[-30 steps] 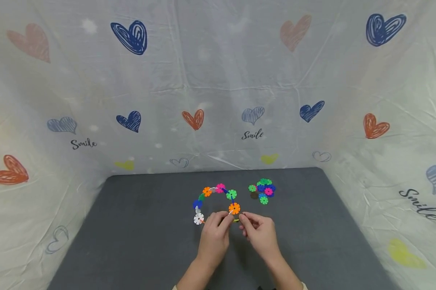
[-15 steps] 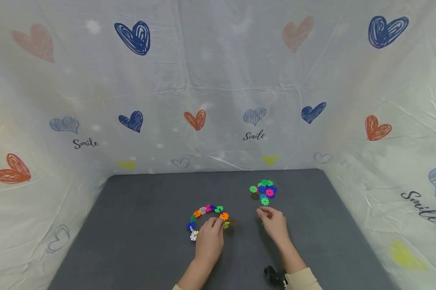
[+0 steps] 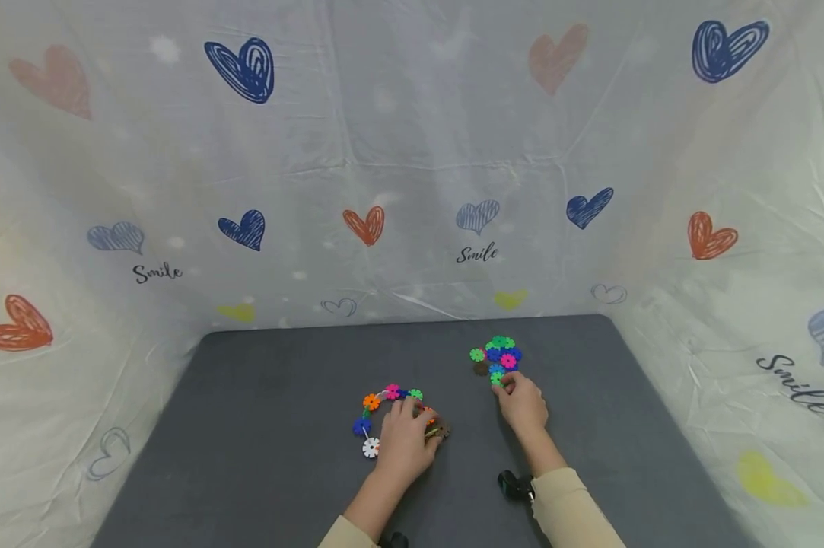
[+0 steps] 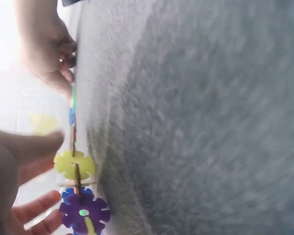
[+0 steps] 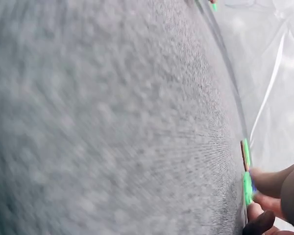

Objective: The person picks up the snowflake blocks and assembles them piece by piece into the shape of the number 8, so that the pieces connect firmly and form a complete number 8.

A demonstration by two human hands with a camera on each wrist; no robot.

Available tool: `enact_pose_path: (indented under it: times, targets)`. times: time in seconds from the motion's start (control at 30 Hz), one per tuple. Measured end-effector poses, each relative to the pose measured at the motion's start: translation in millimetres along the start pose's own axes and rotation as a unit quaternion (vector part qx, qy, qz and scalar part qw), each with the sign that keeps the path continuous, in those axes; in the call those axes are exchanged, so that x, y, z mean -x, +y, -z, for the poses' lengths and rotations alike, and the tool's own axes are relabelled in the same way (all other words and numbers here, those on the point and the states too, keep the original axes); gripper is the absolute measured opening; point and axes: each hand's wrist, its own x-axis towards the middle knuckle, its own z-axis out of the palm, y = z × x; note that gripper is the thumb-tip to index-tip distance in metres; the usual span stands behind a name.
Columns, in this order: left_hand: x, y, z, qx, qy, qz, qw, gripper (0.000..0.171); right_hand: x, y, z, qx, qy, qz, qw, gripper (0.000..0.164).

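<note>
A curved chain of notched, flower-shaped plastic discs lies on the dark table, with a white disc [image 3: 370, 447] at its near left end and a brown disc [image 3: 442, 428] on its right. My left hand [image 3: 405, 438] is over the chain's right side, hiding part of it. Its thumb and fingers are spread apart in the left wrist view, beside a yellow disc [image 4: 74, 165] and a purple disc [image 4: 84, 213]. At the near edge of a loose pile, my right hand [image 3: 524, 403] pinches a green disc [image 5: 248, 188] between thumb and fingertips.
The loose pile holds several discs, among them a pink disc [image 3: 508, 361] and a dark brown disc [image 3: 481, 368]. A black wrist camera [image 3: 514, 485] sits by the right sleeve. Behind the table [image 3: 281, 457] hangs a pale cloth [image 3: 412, 129] printed with hearts.
The chain came down nearer to me, and a brown disc now shows at its right. My right hand left the chain for the pile. My left hand's fingers have spread.
</note>
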Motion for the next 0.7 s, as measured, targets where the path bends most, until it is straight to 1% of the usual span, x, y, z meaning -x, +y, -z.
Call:
enact_pose_path:
  times: [0.07, 0.13, 0.2, 0.3, 0.37, 0.43, 0.5, 0.6, 0.67, 0.7]
  targets:
    - [-4.3, 0.3, -2.1, -0.013, -0.039, -0.015, 0.999, 0.037, -0.3, 0.2, -0.5, 0.003, 0.008, 0.002, 1.0, 0.033]
    - [-8.2, 0.0, -4.4, -0.023, -0.071, -0.021, 0.997, 0.039, -0.9, 0.4, -0.7, 0.009, 0.011, 0.009, 1.0, 0.036]
    - [-11.3, -0.9, -5.9, -0.022, -0.084, -0.022, 0.996, 0.037, -1.5, 1.3, -1.0, 0.014, 0.008, 0.016, 1.0, 0.037]
    - [-13.3, -3.5, -6.9, 0.0, -0.086, -0.013, 0.9962, 0.029, 0.0, 2.0, -1.4, 0.01, -0.004, 0.025, 1.0, 0.03]
    - [-13.8, -5.7, -6.7, 0.025, -0.084, -0.009, 0.9961, 0.027, 3.6, 1.7, -1.5, -0.011, -0.013, 0.033, 0.999, 0.025]
    - [-14.0, -7.5, -6.3, 0.048, -0.083, -0.007, 0.9954, 0.027, 11.6, -1.0, -0.9, -0.044, -0.028, 0.05, 0.997, 0.021]
    - [-14.1, -9.4, -5.7, 0.061, -0.082, -0.007, 0.9947, 0.028, 24.1, -5.8, -0.1, -0.087, -0.055, 0.074, 0.992, 0.019]
    - [-13.8, -11.3, -4.5, 0.069, -0.067, -0.013, 0.9953, 0.031, 49.4, -14.9, -0.7, -0.142, -0.089, 0.109, 0.98, 0.015]
    - [-13.3, -12.4, -4.0, 0.066, -0.05, -0.022, 0.9963, 0.031, 65.1, -20.2, -2.7, -0.155, -0.085, 0.133, 0.975, 0.013]
    - [-13.0, -12.9, -3.7, 0.064, -0.038, -0.028, 0.9968, 0.031, 71.6, -22.2, -4.1, -0.154, -0.074, 0.148, 0.974, 0.011]
